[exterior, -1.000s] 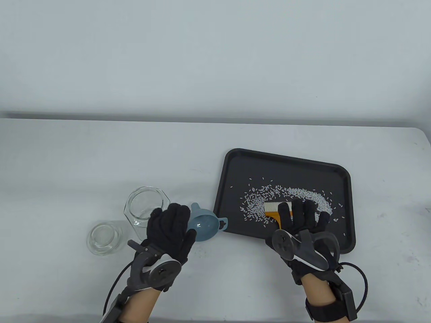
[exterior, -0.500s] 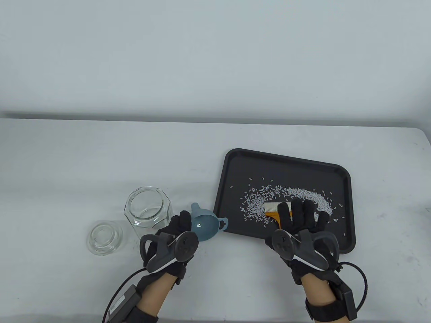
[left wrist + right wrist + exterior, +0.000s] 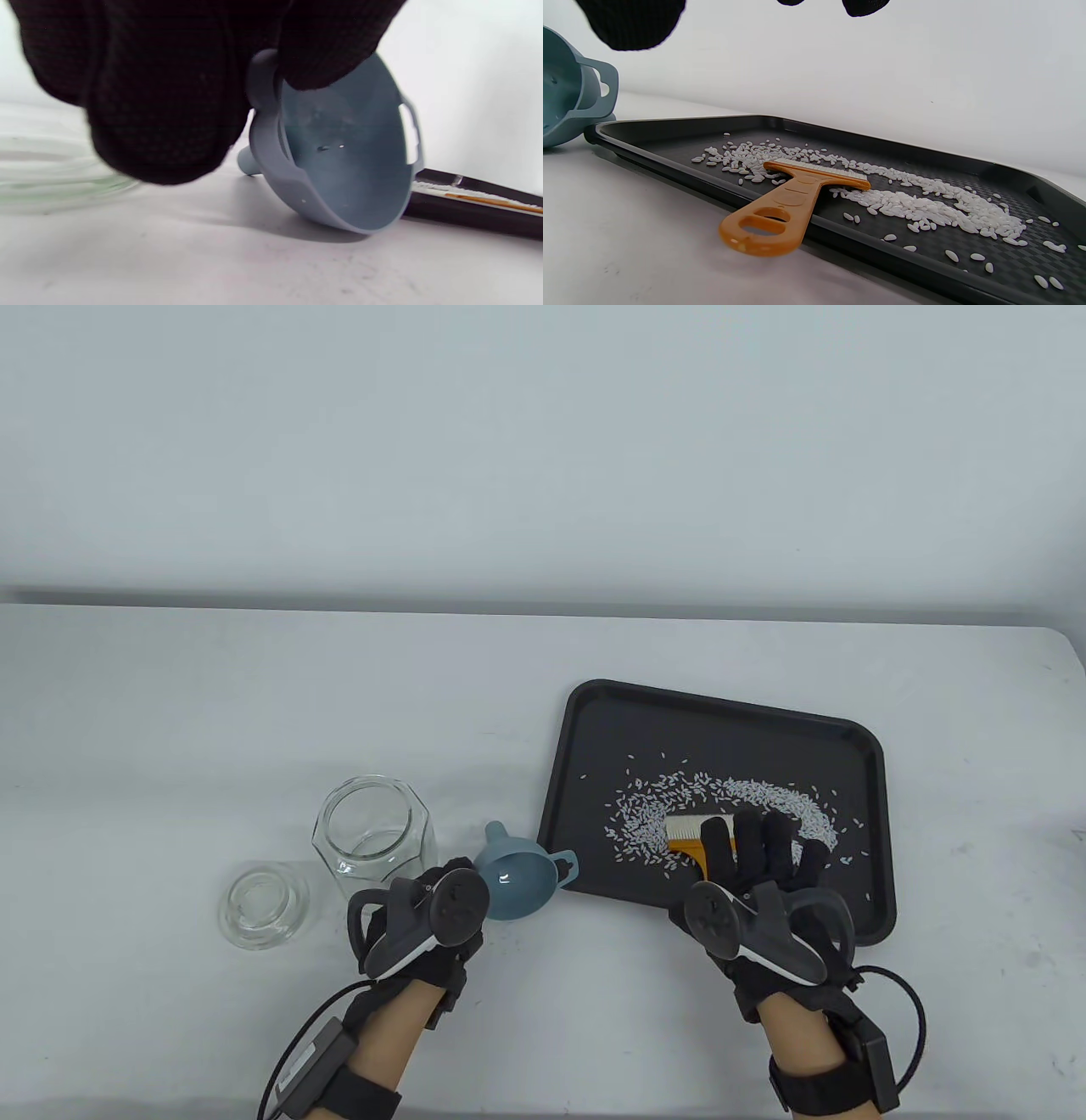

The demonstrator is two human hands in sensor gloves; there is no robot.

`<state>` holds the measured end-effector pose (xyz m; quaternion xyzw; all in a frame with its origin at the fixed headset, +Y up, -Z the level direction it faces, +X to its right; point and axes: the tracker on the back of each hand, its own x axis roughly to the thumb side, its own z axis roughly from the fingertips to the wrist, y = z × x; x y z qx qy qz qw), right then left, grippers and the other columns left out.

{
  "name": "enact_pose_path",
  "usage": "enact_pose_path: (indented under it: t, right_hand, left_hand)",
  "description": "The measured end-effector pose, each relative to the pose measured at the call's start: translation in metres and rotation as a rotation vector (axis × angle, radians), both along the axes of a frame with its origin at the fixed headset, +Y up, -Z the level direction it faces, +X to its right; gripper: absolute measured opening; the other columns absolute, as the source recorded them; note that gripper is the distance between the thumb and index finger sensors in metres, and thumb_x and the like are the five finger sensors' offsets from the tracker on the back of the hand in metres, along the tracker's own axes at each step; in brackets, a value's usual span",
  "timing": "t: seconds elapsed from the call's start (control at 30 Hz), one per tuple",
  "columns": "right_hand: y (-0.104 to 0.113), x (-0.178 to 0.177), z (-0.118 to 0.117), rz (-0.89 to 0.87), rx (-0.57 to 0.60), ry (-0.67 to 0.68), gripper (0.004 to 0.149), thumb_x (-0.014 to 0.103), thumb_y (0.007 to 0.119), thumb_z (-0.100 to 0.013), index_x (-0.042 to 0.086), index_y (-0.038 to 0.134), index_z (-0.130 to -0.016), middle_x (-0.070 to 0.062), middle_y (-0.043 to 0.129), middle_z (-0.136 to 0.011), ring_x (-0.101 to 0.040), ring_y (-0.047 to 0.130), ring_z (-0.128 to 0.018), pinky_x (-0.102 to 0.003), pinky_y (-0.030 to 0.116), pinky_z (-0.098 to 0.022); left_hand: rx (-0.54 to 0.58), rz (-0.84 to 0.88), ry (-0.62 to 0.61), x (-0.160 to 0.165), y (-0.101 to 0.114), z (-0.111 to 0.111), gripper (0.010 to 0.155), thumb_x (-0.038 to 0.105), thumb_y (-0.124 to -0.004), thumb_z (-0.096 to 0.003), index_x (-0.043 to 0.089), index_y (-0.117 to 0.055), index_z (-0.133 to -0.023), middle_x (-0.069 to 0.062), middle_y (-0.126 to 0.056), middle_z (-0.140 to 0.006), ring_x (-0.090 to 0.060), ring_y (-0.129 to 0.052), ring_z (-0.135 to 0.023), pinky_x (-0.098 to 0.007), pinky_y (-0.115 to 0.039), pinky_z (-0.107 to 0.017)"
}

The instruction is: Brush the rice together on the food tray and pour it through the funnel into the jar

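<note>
A blue-grey funnel (image 3: pixel 519 884) lies tipped on the table between the open glass jar (image 3: pixel 373 836) and the black food tray (image 3: pixel 730 721). My left hand (image 3: pixel 462 875) pinches its near rim; in the left wrist view the thumb hooks over the funnel (image 3: pixel 348 169) edge and the fingers (image 3: pixel 161 106) sit behind it. White rice (image 3: pixel 764 793) is strewn in a band across the tray. An orange brush (image 3: pixel 684 836) lies in the rice, its handle (image 3: pixel 768 224) sticking out over the tray's near rim (image 3: pixel 683 167). My right hand (image 3: pixel 755 844) hovers above the brush with straight fingers, not touching it.
The jar's glass lid (image 3: pixel 263 906) lies on the table to the left of the jar. The funnel's loop handle almost touches the tray's left rim. White table surface stretches behind the jar and tray to a pale wall.
My left hand has turned from lying flat over the funnel to gripping its rim, and the funnel has tipped slightly toward the tray. The right hand and brush have not moved.
</note>
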<state>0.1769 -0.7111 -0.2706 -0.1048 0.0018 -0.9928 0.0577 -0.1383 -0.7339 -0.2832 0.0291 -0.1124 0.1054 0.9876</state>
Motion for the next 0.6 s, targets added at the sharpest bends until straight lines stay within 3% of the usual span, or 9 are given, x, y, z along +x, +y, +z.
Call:
enact_pose_path:
  t: [0.1, 0.27, 0.43, 0.6]
  right_hand:
    - [0.0, 0.0, 0.0, -0.006, 0.004, -0.002, 0.092, 0.063, 0.059, -0.048, 0.004, 0.021, -0.108, -0.033, 0.023, -0.111, -0.066, 0.024, -0.099, -0.083, 0.021, -0.055]
    - [0.001, 0.002, 0.0, -0.014, 0.006, -0.008, 0.092, 0.063, 0.059, -0.048, 0.004, 0.022, -0.108, -0.033, 0.024, -0.111, -0.067, 0.025, -0.099, -0.083, 0.022, -0.054]
    - [0.001, 0.002, 0.0, -0.012, 0.012, -0.009, 0.091, 0.063, 0.059, -0.048, 0.004, 0.022, -0.108, -0.033, 0.024, -0.111, -0.067, 0.025, -0.099, -0.083, 0.022, -0.055]
    - [0.001, 0.001, 0.0, -0.007, 0.019, -0.006, 0.091, 0.062, 0.059, -0.048, 0.004, 0.023, -0.108, -0.033, 0.024, -0.111, -0.067, 0.025, -0.099, -0.083, 0.022, -0.055]
  left_hand:
    - [0.033, 0.071, -0.028, -0.002, 0.004, 0.003, 0.051, 0.032, -0.074, -0.0509, -0.008, -0.08, -0.082, -0.024, -0.098, -0.06, -0.028, -0.107, -0.028, -0.055, -0.083, -0.043]
    - [0.091, 0.362, -0.035, -0.014, 0.03, 0.017, 0.05, 0.032, -0.073, -0.0512, -0.008, -0.08, -0.081, -0.024, -0.098, -0.059, -0.029, -0.107, -0.028, -0.057, -0.082, -0.044]
    - [0.259, 0.592, -0.018, -0.044, 0.065, 0.037, 0.05, 0.032, -0.072, -0.0518, -0.008, -0.079, -0.081, -0.024, -0.097, -0.059, -0.029, -0.106, -0.028, -0.057, -0.081, -0.045]
    - [0.396, 0.726, 0.068, -0.082, 0.08, 0.048, 0.051, 0.033, -0.071, -0.0523, -0.008, -0.078, -0.081, -0.023, -0.096, -0.058, -0.029, -0.104, -0.027, -0.057, -0.08, -0.045]
